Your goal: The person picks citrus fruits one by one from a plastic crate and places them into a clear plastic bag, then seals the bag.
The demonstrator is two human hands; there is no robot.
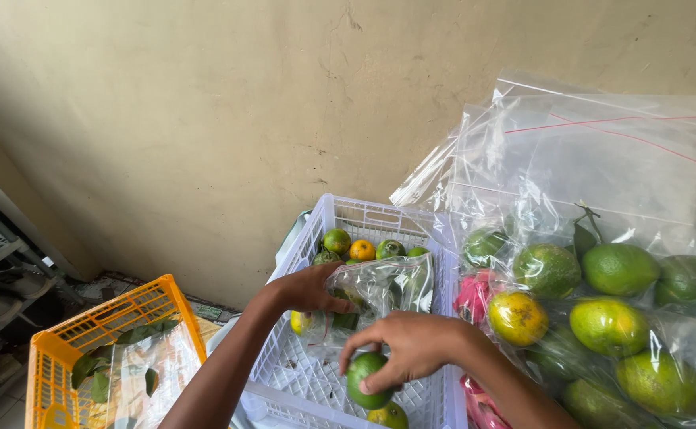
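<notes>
While your left hand [310,290] pinches the clear plastic bag [379,287] open at twelve o'clock, your right hand's [415,345] fingers clasp a round green citrus fruit [366,379] for bagging.

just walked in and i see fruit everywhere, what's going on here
A person is working over a white plastic crate that holds green and orange citrus fruits. The left hand holds a clear plastic bag above the crate, and the right hand grips a green fruit just below it. To the right lie clear bags of larger green and yellow fruit. On the left sits an orange crate with leaves and plastic inside.
</notes>
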